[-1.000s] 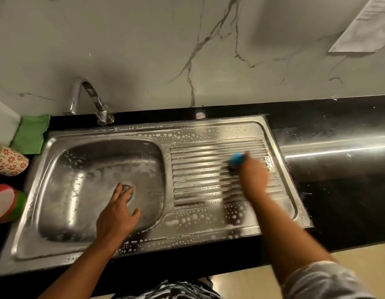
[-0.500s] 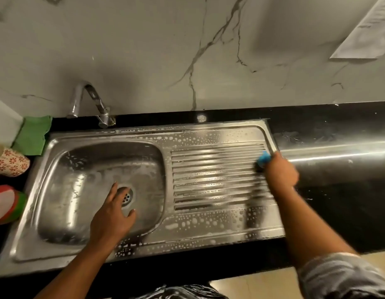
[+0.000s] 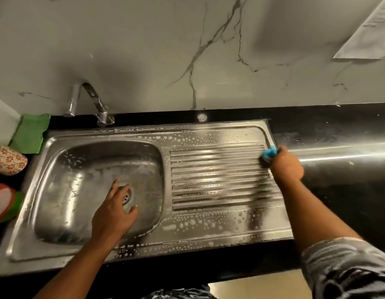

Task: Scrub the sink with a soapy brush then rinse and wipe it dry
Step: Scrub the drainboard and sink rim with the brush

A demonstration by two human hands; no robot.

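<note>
Sink: steel, sunk in black desk, spanning centre of frame; basin at left, ribbed drainboard at right. Suds beaded along upper and lower rims and smeared in basin; judged mid-scrub, with rinse and wipe not yet begun. Brush: blue top, dark bristles down, at upper right corner of drainboard, hard against sink's right rim; probably brought there to work the rib ends and the edge seam. Right grip: curled round brush from above, knuckles up, likely bearing down for scrubbing force. Left grip: fingers spread and straight, laid on basin floor, fingertips just beside drain, holding nothing; judged a brace for the lean across to the far corner. Tap: upper left, spout end above sink's back rim, no stream visible; ready for rinse. Cloth: green, far left, on desk touching sink's upper left corner; probably parked within reach for drying. Cup: floral, left edge below cloth, attitude unclear. Red, white and green item: lower left edge, cut off by frame, kind not told. Paper: upper right, on marble wall, well apart from work.
</note>
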